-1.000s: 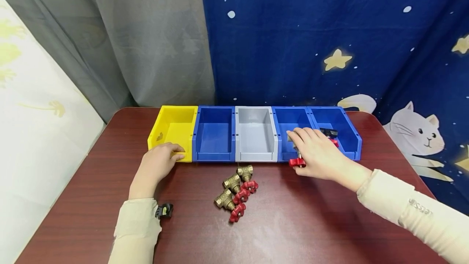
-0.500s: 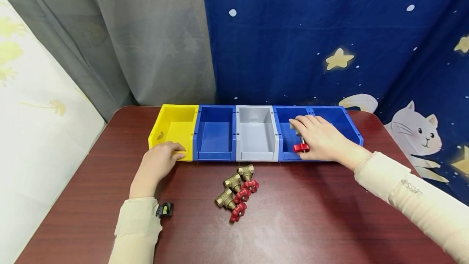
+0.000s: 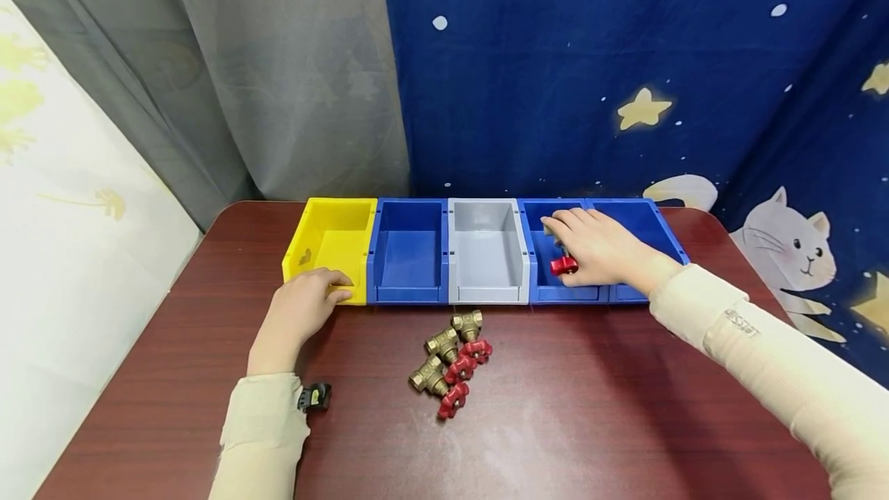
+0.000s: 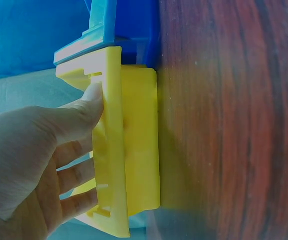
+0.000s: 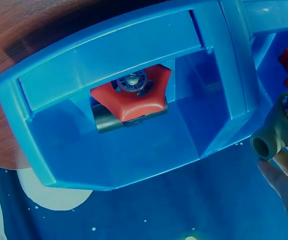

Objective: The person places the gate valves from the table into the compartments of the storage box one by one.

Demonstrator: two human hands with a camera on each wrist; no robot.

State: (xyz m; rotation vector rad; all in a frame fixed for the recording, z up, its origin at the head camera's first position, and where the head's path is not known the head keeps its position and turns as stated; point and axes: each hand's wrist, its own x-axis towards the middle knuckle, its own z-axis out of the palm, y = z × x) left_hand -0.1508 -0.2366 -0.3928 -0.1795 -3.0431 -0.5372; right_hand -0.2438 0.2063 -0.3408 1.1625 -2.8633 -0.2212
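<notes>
My right hand [image 3: 600,249] grips a valve with a red handle [image 3: 564,265] over the second blue bin from the right [image 3: 566,294]. In the right wrist view the valve's dull greenish body [image 5: 276,127] shows its round open end, with fingers behind it. My left hand [image 3: 302,311] holds the front rim of the yellow bin [image 3: 359,253]; the left wrist view shows the thumb at the lip and the fingers reaching behind it. Three brass valves [image 3: 442,344] with red handwheels lie in a slanting row on the table.
Five bins stand side by side: yellow, blue [image 3: 410,295], grey [image 3: 489,295] and two blue. The rightmost blue bin [image 5: 109,55] contains a valve with a red handle [image 5: 139,102] and a black body. Curtains hang behind the brown table [image 3: 556,407].
My right hand has moved forward with its valve, from the front edge of the second blue bin from the right to over its inside. The left hand stays on the yellow rim.
</notes>
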